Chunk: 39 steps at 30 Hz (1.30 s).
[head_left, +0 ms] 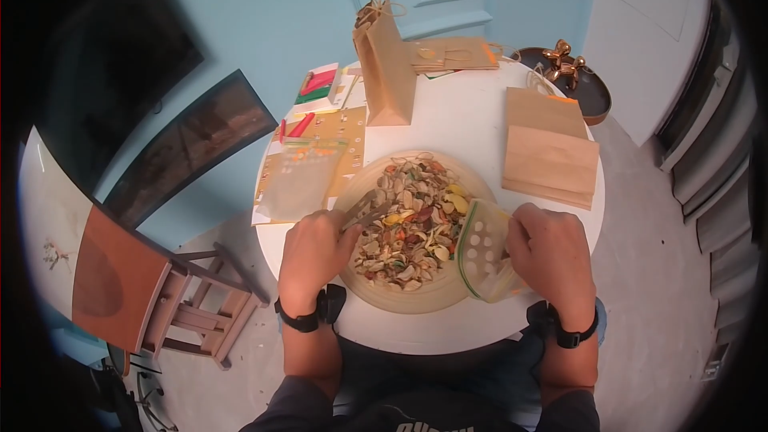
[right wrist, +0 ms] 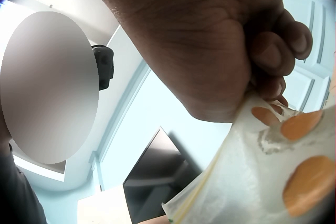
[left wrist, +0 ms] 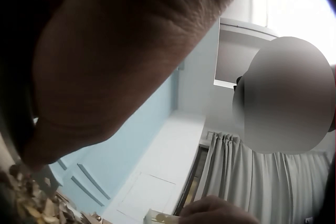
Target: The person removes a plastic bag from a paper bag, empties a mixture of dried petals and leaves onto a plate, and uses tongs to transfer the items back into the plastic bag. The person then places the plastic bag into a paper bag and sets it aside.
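Observation:
In the head view a large round pale tray (head_left: pixel 376 298) holds a heap of mixed dried pieces, like potpourri (head_left: pixel 412 232), in tan, yellow, orange and dark red. My left hand (head_left: pixel 314 252) grips metal tongs (head_left: pixel 370 210), whose arms reach over the left side of the heap. My right hand (head_left: pixel 552 248) pinches a clear zip bag (head_left: pixel 486 260) with round dots, its green-edged mouth turned toward the heap at the tray's right side. Curled fingers (right wrist: pixel 273 56) hold the bag's edge in the right wrist view, where orange dots show on the plastic.
A brown paper bag (head_left: pixel 388 72) stands upright behind the tray. Flat paper bags (head_left: pixel 550 148) lie at the right, others (head_left: pixel 456 54) at the back. Another zip bag (head_left: pixel 296 184) lies on patterned paper at the left. A stool (head_left: pixel 204 312) stands left of the white table (head_left: pixel 448 128).

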Available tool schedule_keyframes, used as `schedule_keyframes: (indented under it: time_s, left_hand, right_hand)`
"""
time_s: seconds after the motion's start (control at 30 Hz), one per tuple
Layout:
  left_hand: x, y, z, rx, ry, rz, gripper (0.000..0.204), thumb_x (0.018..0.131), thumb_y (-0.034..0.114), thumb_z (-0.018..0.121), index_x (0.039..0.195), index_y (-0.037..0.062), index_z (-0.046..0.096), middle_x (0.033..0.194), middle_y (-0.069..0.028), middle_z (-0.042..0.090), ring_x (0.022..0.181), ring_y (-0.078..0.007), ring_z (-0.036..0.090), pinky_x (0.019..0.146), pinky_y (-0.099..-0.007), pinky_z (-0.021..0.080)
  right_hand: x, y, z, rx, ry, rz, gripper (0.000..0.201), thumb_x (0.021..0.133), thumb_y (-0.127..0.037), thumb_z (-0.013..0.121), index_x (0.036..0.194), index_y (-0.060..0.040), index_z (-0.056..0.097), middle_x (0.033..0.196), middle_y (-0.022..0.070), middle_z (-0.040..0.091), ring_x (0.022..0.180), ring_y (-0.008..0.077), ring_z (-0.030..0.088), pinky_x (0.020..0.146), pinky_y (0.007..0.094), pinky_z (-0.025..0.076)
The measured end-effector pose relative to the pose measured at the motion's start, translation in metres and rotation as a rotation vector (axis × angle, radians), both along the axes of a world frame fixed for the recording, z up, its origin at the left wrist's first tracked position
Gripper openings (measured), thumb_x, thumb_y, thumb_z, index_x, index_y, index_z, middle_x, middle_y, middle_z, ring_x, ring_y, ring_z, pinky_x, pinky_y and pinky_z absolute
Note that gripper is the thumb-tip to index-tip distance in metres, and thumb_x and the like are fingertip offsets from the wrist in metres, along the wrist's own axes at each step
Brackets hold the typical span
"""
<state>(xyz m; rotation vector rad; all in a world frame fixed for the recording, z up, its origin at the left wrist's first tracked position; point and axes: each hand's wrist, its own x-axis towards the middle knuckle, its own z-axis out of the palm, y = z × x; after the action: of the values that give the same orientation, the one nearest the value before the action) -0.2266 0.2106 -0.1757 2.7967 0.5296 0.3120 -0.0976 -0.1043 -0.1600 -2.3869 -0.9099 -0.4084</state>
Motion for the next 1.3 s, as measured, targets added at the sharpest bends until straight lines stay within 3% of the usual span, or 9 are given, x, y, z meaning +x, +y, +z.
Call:
schedule_keyframes:
  time_s: [0.27, 0.47, 0.67, 0.77, 0.97, 1.3]
  left_hand:
    - [0.004, -0.001, 0.005, -0.093, 0.174, -0.032, 0.035, 0.102, 0.034, 0.079, 0.098, -0.0010, 0.084, 0.091, -0.0300, 0.076, 0.091, -0.0516, 0.074, 0.083, -0.0582, 0.059]
    - [-0.008, 0.001, 0.011, -0.127, 0.207, -0.124, 0.034, 0.097, 0.035, 0.083, 0.103, 0.0021, 0.085, 0.095, -0.0257, 0.079, 0.094, -0.0477, 0.076, 0.083, -0.0549, 0.059]
    - [-0.020, 0.010, 0.018, -0.127, 0.176, -0.120, 0.041, 0.089, 0.032, 0.093, 0.117, 0.0021, 0.086, 0.091, -0.0207, 0.081, 0.087, -0.0399, 0.080, 0.079, -0.0470, 0.060]
    - [-0.027, 0.014, 0.018, -0.169, 0.126, -0.111, 0.031, 0.090, 0.032, 0.088, 0.103, 0.0036, 0.084, 0.091, -0.0226, 0.078, 0.091, -0.0448, 0.076, 0.081, -0.0521, 0.059]
    - [-0.012, 0.007, 0.012, -0.120, 0.230, -0.109, 0.030, 0.090, 0.030, 0.088, 0.106, 0.0044, 0.086, 0.093, -0.0226, 0.079, 0.092, -0.0446, 0.077, 0.081, -0.0525, 0.059]
    - [-0.013, 0.005, 0.010, -0.054, 0.176, -0.111, 0.023, 0.091, 0.027, 0.087, 0.097, 0.0040, 0.086, 0.088, -0.0223, 0.077, 0.088, -0.0453, 0.076, 0.079, -0.0531, 0.059]
  right_hand:
    - [0.000, 0.003, 0.000, -0.003, -0.007, 0.006, 0.021, 0.098, -0.008, 0.075, 0.080, -0.0003, 0.066, 0.072, 0.0208, 0.071, 0.068, 0.0427, 0.071, 0.065, 0.0513, 0.056]
    - [0.000, 0.004, -0.002, 0.006, -0.014, 0.013, 0.021, 0.098, -0.008, 0.075, 0.080, -0.0005, 0.066, 0.072, 0.0203, 0.071, 0.068, 0.0423, 0.071, 0.065, 0.0508, 0.057]
    - [0.000, 0.005, -0.003, 0.005, -0.018, 0.012, 0.022, 0.098, -0.009, 0.075, 0.080, -0.0012, 0.066, 0.070, 0.0205, 0.070, 0.066, 0.0427, 0.071, 0.064, 0.0514, 0.056]
    - [0.000, 0.005, -0.002, 0.002, -0.019, 0.010, 0.022, 0.098, -0.009, 0.075, 0.080, -0.0013, 0.066, 0.069, 0.0208, 0.069, 0.066, 0.0432, 0.070, 0.064, 0.0517, 0.056]
    - [0.000, 0.006, -0.004, 0.002, -0.014, 0.015, 0.021, 0.098, -0.009, 0.075, 0.080, -0.0010, 0.067, 0.068, 0.0207, 0.069, 0.065, 0.0433, 0.070, 0.064, 0.0513, 0.056]
    - [0.000, 0.007, -0.003, -0.003, -0.027, 0.017, 0.021, 0.098, -0.009, 0.076, 0.081, -0.0012, 0.067, 0.068, 0.0204, 0.069, 0.065, 0.0425, 0.071, 0.064, 0.0510, 0.056]
